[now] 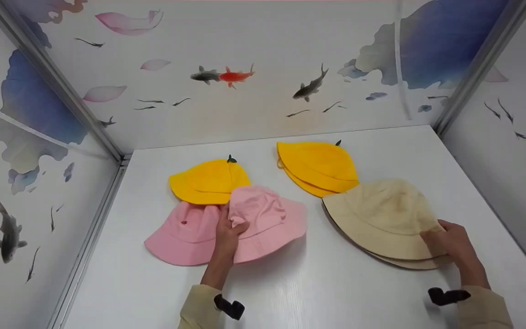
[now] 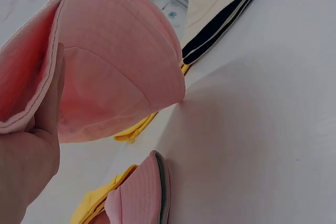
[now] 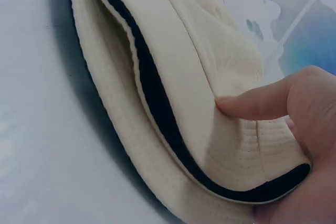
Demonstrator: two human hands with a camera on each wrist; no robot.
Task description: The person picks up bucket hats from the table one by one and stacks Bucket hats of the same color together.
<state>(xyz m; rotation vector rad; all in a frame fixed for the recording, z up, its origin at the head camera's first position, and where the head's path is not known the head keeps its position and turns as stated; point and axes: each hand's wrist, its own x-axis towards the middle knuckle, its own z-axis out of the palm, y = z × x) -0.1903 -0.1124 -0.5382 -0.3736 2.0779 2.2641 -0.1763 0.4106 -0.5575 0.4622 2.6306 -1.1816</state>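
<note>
My left hand (image 1: 230, 233) grips a light pink bucket hat (image 1: 267, 224), thumb on its near side; the left wrist view shows the hat (image 2: 115, 66) raised off the table. Beside it lies a darker pink bucket hat (image 1: 185, 237), partly behind my left wrist. At the right, my right hand (image 1: 452, 242) pinches the brim of a beige bucket hat (image 1: 391, 214). In the right wrist view the thumb presses on the beige cloth (image 3: 184, 77), and a dark lining edge shows. A second beige brim (image 1: 423, 263) lies under the first.
Behind the pink hats lies a yellow hat (image 1: 213, 183) with a small green leaf on top. Another yellow hat (image 1: 318, 167) touches the beige hat's far edge. All are on a white table (image 1: 281, 297), enclosed by printed panels (image 1: 254, 105) at the back and sides.
</note>
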